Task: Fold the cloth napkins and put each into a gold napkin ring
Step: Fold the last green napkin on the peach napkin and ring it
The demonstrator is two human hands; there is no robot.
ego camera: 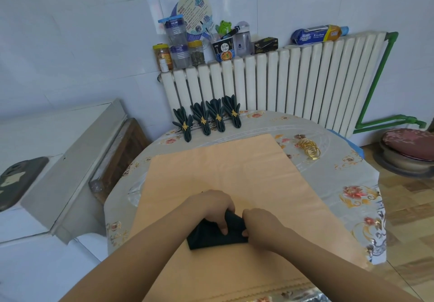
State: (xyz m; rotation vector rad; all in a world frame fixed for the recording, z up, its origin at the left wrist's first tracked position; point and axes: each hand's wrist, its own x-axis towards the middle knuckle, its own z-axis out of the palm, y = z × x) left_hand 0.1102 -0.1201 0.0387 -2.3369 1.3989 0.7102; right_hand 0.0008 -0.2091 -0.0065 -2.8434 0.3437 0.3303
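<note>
Both hands (211, 207) crowd the dark napkin (211, 237) near the table's (352, 172) near edge. Beyond them the orange mat (234, 167) lies bare up to four ringed napkins (206, 118) lining the far-left edge; loose gold rings (310, 149) sit by the mat's far-right corner

Four dark green cloth napkins (210, 117), folded and each cinched in a gold leaf-shaped ring, stand in a row at the desk's far edge. One more dark green napkin (212, 236) lies unringed on one peach-coloured mat (234, 172). One heap of loose gold wire rings (310, 149) lies near; their number cannot be told.
</note>
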